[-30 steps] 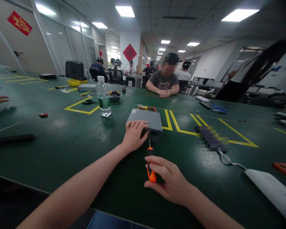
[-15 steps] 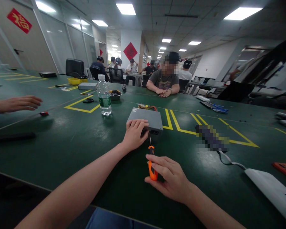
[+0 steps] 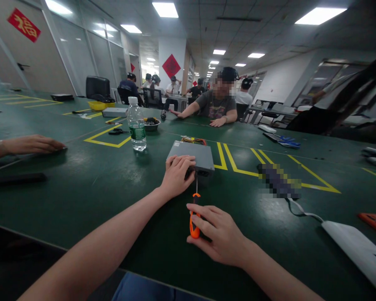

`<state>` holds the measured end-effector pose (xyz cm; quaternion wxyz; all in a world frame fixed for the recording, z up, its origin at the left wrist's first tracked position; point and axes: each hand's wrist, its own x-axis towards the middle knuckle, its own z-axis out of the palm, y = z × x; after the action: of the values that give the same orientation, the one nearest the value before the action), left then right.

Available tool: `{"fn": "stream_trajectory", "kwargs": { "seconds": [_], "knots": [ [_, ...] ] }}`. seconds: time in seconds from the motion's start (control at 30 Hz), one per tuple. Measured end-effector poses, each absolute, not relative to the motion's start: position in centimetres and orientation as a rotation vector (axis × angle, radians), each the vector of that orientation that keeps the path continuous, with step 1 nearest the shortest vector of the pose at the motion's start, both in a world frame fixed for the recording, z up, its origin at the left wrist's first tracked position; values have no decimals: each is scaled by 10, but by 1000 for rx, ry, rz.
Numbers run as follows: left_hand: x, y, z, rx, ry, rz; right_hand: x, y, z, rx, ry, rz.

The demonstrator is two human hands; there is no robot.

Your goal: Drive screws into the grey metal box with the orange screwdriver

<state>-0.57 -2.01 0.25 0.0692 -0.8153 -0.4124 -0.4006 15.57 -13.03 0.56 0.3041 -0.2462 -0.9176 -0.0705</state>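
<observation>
A grey metal computer power supply (image 3: 200, 154) lies on the green table, its coloured cables (image 3: 194, 140) bunched at the far side. My left hand (image 3: 177, 177) grips its near left corner, fingers over the top and the thumb at the front face. An orange and black screwdriver (image 3: 194, 228) is held between the thumb and fingers of my right hand (image 3: 217, 234). Its shaft points away from me, and the tip reaches the power supply's front face near my left thumb. Exactly where the tip sits is too small to tell.
A water bottle (image 3: 137, 127) stands left of the power supply, with a metal bowl (image 3: 152, 124) behind it. A co-worker's hand (image 3: 34, 144) rests at the left; another person (image 3: 217, 100) sits opposite. At right lie a white device (image 3: 351, 246) with a cable and an orange phone (image 3: 374, 223).
The screwdriver handle and my right hand have shifted slightly left; my left hand stays on the power supply. The co-worker's hand at left now covers the small red item. The person opposite has stretched out an arm.
</observation>
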Motion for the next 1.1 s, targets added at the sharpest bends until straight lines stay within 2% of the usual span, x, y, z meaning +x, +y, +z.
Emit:
{"fn": "stream_trajectory", "kwargs": {
  "seconds": [0.17,0.43,0.77,1.1],
  "knots": [
    [-6,-19,1,-2445,-1251,-1224,158,-131,6,-721,-2494,-89],
    [-6,-20,2,-2456,-1245,-1218,154,-132,9,-693,-2550,-255],
    [-6,-20,2,-2445,-1248,-1224,156,-131,3,-722,-2520,-100],
    [-6,-19,2,-2442,-1244,-1224,154,-129,4,-621,-2420,-245]
  ]
}}
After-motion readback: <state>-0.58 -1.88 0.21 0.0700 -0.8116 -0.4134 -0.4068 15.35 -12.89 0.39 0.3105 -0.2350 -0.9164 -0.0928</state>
